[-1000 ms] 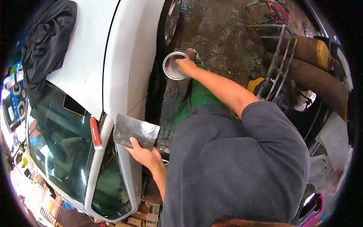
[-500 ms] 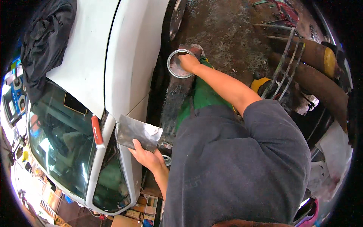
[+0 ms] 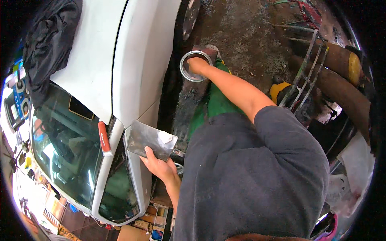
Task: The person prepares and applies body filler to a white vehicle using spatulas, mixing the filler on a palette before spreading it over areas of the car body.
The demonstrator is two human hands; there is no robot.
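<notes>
My left hand (image 3: 160, 165) grips a flat, grey metal mixing plate (image 3: 146, 138), thumb on top and fingers underneath. A lump of white paste (image 3: 165, 137) sits near the plate's right edge. The plate is held level beside the white car's front pillar. My right hand (image 3: 197, 66) reaches down into a round, open metal can (image 3: 184, 74), its fingers curled and partly hidden inside. What they hold, if anything, is out of sight. A red tube (image 3: 103, 135) with a white end lies at the windshield's edge, left of the plate.
The white car (image 3: 140, 60) fills the left side, with a dark cloth (image 3: 50, 44) over its hood. A metal frame (image 3: 307, 76) and brown cylinders (image 3: 333, 86) stand at the right. Boxes (image 3: 134, 234) sit low, near the car's door.
My right hand has gone deeper into the can. The plate in my left hand has shifted slightly right, and the white lump on it now looks smaller and more compact.
</notes>
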